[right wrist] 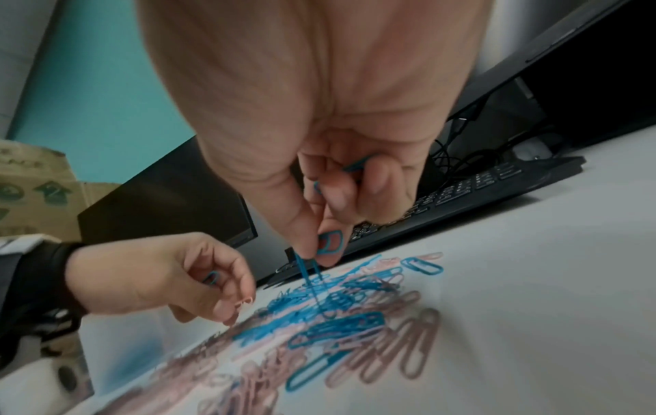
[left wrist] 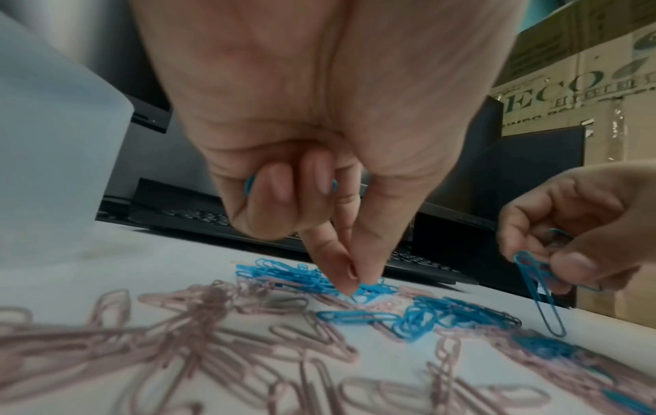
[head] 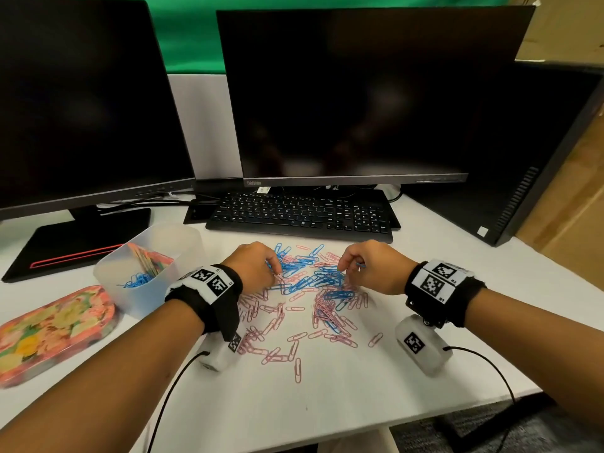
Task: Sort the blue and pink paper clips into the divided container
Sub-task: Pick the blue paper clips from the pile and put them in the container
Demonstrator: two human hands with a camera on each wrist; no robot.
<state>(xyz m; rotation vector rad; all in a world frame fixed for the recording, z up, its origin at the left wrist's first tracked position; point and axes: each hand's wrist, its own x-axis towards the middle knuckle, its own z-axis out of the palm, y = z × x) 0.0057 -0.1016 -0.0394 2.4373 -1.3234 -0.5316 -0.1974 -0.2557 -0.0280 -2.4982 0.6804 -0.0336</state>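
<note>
Clips lie heaped on the white desk (head: 359,403) between my hands — blue paper clips (head: 313,276) toward twelve o'clock, pink paper clips (head: 277,325) spreading toward six, their long axes pointing every way. My right hand (head: 372,266) pinches one blue clip (left wrist: 539,292) by its top, long axis nearly upright, tip hanging down just over the heap, with more blue clips curled in my palm. My left hand (head: 255,263) holds blue clips under curled fingers, thumb and forefinger pinching down into the blue heap. At nine o'clock the divided container (head: 183,243) holds blue clips in its near compartment — the far one I cannot make out.
</note>
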